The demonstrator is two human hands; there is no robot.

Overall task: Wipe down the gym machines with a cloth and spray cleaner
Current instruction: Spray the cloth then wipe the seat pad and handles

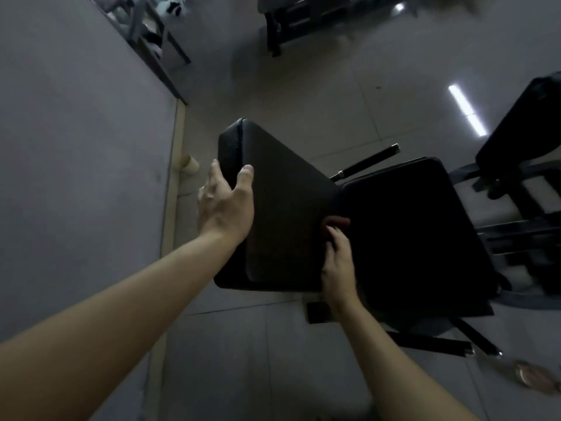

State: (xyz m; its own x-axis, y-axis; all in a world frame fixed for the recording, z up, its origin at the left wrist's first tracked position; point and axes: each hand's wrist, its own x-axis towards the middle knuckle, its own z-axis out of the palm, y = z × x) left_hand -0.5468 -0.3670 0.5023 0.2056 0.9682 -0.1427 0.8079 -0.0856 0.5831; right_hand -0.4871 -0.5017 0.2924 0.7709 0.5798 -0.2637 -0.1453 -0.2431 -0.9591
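Head view: left hand point(226, 205) grips the pad point(285, 192), right hand point(338, 259) pinches a reddish cloth point(337, 221) against it.

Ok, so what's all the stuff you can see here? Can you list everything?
back pad: one, black, centre, tilted
seat pad: one, black, right of the back pad
handles: about three, black with shiny ends, behind and below the seat pad
far machine: one, dark, top
right machine: one, black, right edge
rack: one, grey, top left
pipe: one, beige, by the wall
reddish thing: one, at the gap between the pads, too dark to name
left hand: one, grips the back pad's left edge
right hand: one, fingers at the gap by the reddish thing
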